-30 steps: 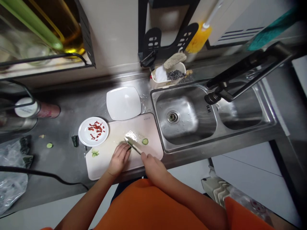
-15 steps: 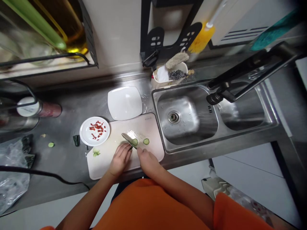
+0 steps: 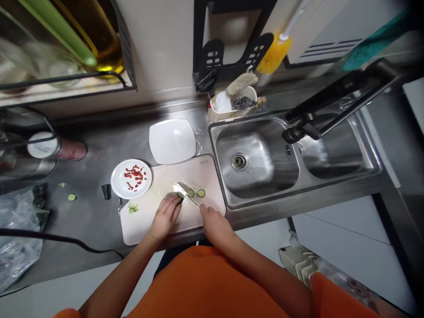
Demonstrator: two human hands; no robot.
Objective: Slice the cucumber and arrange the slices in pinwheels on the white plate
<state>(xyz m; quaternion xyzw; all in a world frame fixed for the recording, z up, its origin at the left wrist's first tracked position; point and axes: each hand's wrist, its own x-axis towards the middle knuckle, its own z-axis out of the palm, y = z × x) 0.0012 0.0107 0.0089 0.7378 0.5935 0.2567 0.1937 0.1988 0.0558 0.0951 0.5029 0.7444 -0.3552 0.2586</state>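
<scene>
On the pale cutting board (image 3: pixel 139 232), my left hand (image 3: pixel 165 214) is closed over a dark green cucumber (image 3: pixel 179 198), most of it hidden under the fingers. My right hand (image 3: pixel 216 224) grips a knife (image 3: pixel 187 193) by its handle, with the blade pointing up and left, just right of the cucumber's cut end. Beside the blade lies one cucumber slice (image 3: pixel 191 193), and a second slice (image 3: pixel 201 193) rests farther right. Pale green scraps (image 3: pixel 133 207) sit at the board's left side.
A white plate of small red berries (image 3: pixel 116 187) stands left of the board, a square white plate (image 3: pixel 172 141) behind it. Right is a steel sink (image 3: pixel 261 159) under a black faucet (image 3: pixel 293 134). Plastic bag (image 3: pixel 20 238) and dark green piece (image 3: pixel 106 191) lie left.
My right hand has moved right with the knife, drawing the blade away from the cucumber. One slice now lies apart, slightly right of where it was. My left hand stays on the cucumber.
</scene>
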